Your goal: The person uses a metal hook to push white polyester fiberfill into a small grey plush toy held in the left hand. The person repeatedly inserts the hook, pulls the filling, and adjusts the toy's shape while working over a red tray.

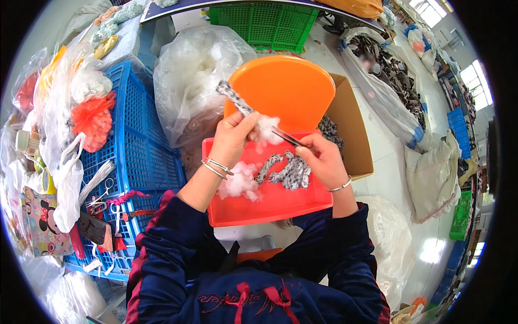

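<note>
My left hand point(229, 137) pinches a narrow grey-and-white knitted tube point(236, 99), which points up and to the left. A tuft of white stuffing point(268, 130) sits at the tube's lower end, beside my fingertips. Dark tweezers point(287, 139) are gripped in my right hand point(325, 161), their tips touching the tuft. Below both hands, a red plastic tray point(253, 215) rests above my lap. It holds a clump of white fluff point(239, 181) on the left and several grey knitted pieces point(291, 171) toward the middle.
An orange rounded panel point(286, 81) stands behind the tray, with a cardboard box point(353, 127) to its right. A clear bag of stuffing point(199, 75) is at the back left. Blue crates point(135, 135) on the left carry bags, scissors point(103, 189) and a phone point(95, 229).
</note>
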{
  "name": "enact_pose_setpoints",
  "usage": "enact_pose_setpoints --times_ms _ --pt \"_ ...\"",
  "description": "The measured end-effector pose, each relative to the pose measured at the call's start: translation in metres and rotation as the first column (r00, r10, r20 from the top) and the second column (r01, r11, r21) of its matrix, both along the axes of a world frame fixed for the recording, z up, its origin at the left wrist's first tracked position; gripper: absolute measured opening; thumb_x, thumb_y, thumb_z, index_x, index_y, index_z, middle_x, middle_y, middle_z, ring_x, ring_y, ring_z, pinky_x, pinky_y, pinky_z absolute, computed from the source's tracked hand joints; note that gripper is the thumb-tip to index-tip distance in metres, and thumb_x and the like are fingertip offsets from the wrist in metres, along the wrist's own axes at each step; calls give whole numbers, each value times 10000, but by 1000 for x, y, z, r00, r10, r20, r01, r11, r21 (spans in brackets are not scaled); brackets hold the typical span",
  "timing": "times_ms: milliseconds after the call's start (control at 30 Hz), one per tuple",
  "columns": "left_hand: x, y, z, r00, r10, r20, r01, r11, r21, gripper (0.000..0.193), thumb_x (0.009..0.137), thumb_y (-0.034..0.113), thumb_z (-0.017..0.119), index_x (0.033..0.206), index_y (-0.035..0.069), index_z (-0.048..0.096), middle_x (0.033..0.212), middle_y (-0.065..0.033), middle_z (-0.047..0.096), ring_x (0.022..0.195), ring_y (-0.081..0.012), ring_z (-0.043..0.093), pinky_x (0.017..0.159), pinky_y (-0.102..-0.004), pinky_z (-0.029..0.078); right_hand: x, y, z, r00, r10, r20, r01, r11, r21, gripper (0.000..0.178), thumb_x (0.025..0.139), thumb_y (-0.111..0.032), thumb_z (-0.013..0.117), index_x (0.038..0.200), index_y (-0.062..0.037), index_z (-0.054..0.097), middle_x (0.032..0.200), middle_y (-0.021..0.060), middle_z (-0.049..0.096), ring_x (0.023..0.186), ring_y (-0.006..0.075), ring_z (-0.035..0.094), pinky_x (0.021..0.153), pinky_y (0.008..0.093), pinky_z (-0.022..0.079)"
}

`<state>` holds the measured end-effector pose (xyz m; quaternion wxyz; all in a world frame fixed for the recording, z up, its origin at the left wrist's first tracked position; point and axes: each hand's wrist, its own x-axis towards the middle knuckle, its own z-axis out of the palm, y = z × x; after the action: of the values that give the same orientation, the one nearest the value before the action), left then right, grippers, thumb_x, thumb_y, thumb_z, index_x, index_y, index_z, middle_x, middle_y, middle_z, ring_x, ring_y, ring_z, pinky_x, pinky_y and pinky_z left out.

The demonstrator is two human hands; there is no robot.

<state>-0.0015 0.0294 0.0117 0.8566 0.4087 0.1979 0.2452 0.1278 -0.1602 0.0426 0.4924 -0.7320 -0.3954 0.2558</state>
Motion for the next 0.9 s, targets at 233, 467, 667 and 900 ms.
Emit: enact_pose_setpoints --times_ms 233,467,667,900 --pt "1 1 -2 993 -115 4 113 968 -224 193 919 156 630 762 56 579 662 -20 565 561 -93 480 534 -243 405 -6 8 5 836 -76 543 -16 987 163 182 784 -43 715 939 -7 627 823 83 602 659 192 580 609 285 480" --pt "-4 1 2 984 -171 51 178 960 -216 133 915 149 632 821 55 622 657 3 567 545 -74 447 529 -218 369 -6 4 0 947 16 320 -22 1000 16 112 829 -50 688 900 7 623 752 93 593 593 146 541 550 265 434" --pt "-4 -4 2 983 -154 -95 152 988 -28 141 915 159 643 816 59 640 649 31 553 536 -59 461 496 -197 358 -14 7 3 990 13 140 -17 999 28 91 871 -53 657 870 20 603 713 77 587 590 96 513 535 252 409" --pt "-2 -16 -10 983 -141 -119 162 970 183 209 929 198 635 846 11 678 711 17 617 612 -40 528 541 -199 414 -21 10 -6 996 -43 84 38 997 62 97 872 -44 653 847 20 584 693 45 569 605 73 489 544 244 407"
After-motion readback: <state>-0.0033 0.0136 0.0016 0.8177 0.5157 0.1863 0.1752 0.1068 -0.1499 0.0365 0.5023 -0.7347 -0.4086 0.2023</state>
